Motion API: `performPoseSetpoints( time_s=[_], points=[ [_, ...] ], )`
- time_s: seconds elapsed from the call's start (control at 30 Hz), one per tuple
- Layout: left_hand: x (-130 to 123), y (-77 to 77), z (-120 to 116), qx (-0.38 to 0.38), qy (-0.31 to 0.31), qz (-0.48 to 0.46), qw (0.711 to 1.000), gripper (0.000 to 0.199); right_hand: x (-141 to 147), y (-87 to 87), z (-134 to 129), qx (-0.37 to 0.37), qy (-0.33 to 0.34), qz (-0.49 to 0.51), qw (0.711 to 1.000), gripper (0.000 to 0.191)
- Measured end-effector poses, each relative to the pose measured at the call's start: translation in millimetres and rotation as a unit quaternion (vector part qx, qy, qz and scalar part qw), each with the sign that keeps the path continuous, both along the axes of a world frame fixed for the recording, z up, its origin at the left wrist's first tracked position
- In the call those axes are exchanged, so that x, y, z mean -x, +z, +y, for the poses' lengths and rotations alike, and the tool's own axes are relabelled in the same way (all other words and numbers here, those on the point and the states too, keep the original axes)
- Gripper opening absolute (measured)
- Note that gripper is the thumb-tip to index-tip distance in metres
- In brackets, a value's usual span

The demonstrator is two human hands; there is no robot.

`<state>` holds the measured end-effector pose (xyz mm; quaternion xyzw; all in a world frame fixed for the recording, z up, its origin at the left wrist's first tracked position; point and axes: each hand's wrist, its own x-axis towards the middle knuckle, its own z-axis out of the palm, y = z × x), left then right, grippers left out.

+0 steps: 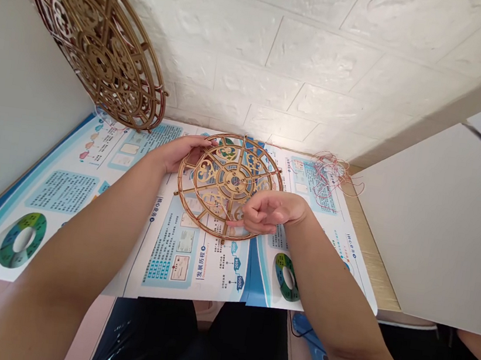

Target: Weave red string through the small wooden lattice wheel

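Observation:
A round gold openwork frame [234,180] with spokes, scroll ornaments and a ringed hub lies over the printed sheets. Thin pale wire [215,203] runs loosely across its left and lower part. My left hand [186,152] is closed on the frame's upper left rim, its fingertips partly hidden. Over the lower right of the frame is my right hand [267,210], palm turned up and most fingers curled. One of its fingers reaches left to the lower spoke near the wire. Whatever those curled fingers hold, if anything, is too small to make out.
Several similar gold frames [102,49] lean in a stack against the white brick-patterned wall [249,45] at the left. A tangle of red and white wires [333,177] lies at the back right. White panels [442,224] border the table. A blue stool [319,355] stands below.

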<state>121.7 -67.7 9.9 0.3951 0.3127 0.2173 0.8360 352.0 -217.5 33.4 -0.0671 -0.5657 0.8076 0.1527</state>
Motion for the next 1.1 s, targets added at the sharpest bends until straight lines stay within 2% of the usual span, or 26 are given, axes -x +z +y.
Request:
performPoseSetpoints(
  time_s=[0.63,1.1],
  points=[
    [-0.7,1.9,-1.5,0.01,0.015,0.009,1.0,0.014,-1.5,1.2,1.4,0.011,0.015,-0.013,1.0,0.054],
    [-0.3,-3.7,2.5,0.003,0.01,0.011,1.0,0.018,-4.2,2.8,1.3,-0.025,0.005,-0.019,1.0,0.057]
  ],
)
